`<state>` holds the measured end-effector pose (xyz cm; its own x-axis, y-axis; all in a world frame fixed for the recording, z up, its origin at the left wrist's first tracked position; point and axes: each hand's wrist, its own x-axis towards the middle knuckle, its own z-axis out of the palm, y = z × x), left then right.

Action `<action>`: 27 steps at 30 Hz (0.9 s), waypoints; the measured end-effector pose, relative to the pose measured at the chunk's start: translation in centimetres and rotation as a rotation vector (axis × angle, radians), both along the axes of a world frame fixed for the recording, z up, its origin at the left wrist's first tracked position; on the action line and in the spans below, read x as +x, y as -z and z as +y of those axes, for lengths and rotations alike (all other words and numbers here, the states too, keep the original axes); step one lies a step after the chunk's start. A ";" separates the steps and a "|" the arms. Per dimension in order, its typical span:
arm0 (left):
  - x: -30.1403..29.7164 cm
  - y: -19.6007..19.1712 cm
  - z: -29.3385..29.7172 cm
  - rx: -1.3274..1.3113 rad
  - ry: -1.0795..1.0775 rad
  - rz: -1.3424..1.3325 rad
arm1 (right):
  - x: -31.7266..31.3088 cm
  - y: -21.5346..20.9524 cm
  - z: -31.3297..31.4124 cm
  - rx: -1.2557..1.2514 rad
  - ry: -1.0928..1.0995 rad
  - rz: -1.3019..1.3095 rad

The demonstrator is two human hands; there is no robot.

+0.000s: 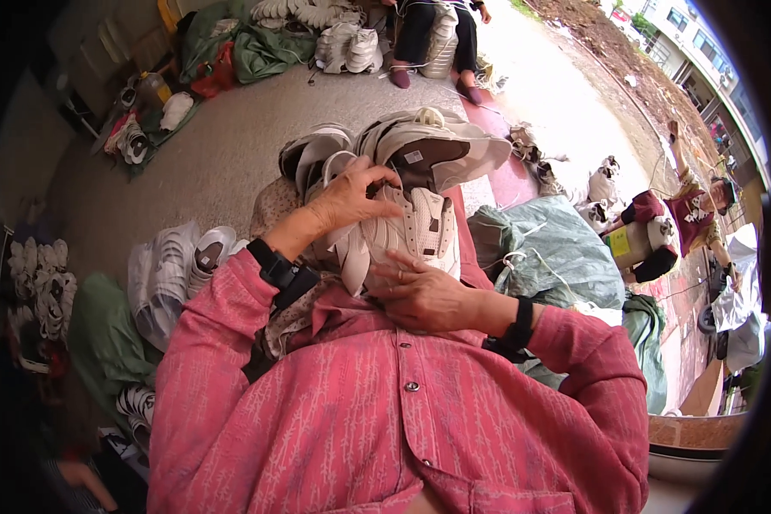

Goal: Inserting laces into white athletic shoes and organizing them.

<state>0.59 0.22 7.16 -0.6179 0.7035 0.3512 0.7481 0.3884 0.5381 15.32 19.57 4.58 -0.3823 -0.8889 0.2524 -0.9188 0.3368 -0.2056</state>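
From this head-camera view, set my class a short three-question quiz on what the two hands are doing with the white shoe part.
1. True or false: the left hand grips the top of the white perforated leather shoe upper.
2. Which side of that upper does the right hand press against?
A. its lower edge, near the chest
B. its far tip
C. it does not touch it
3. Fill in: behind the held upper lies a stack of more white ____.

Key
1. True.
2. A.
3. Shoe uppers; more white ones lie beside the person's left arm, next to a green cloth sack.
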 end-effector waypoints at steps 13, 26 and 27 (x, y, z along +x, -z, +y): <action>1.3 -0.9 3.3 0.035 -0.071 0.062 | -1.5 5.9 -1.4 0.076 0.017 0.280; -1.0 0.7 -0.1 0.221 0.057 -0.554 | -6.5 -4.1 1.6 -0.840 0.404 -0.006; -1.0 0.9 -0.3 0.224 0.052 -0.627 | -7.2 -3.9 2.4 -0.846 0.490 -0.163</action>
